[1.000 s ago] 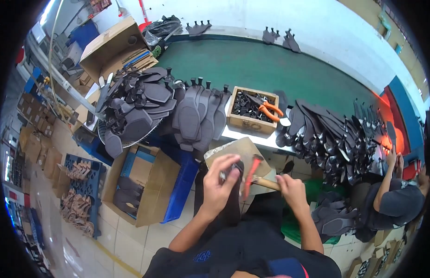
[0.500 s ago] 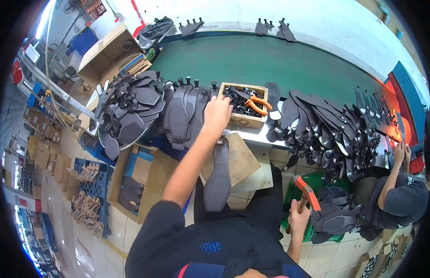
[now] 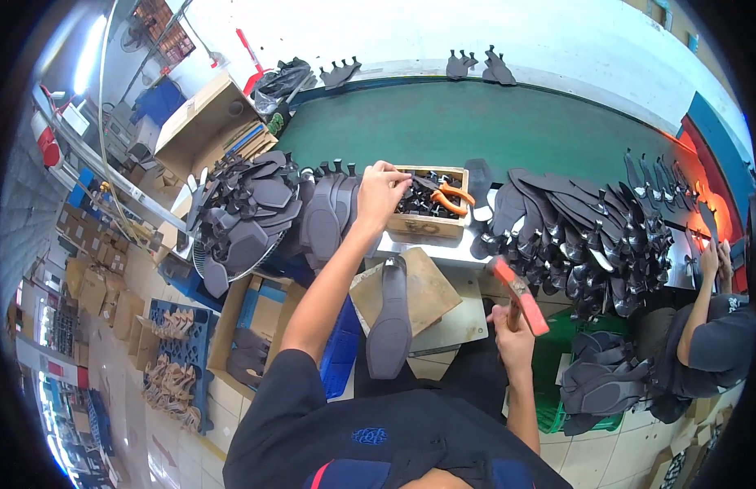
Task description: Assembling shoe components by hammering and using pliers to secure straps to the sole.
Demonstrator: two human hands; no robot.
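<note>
My right hand [image 3: 513,344]: hammer [image 3: 518,293], handle-held, head free. Left hand [image 3: 381,196]: narrowed at wooden box [image 3: 431,226], hold unclear. Shoe sole [image 3: 388,326]: on supporting board [image 3: 432,297].

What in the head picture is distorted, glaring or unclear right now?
Head view: the green work surface bows with fisheye distortion, and the corners go black; a lamp at upper left glares white; an orange glow shows at right; the hammer reads clearly, but whatever the fingers of the left hand may hold is too small to tell.
</note>
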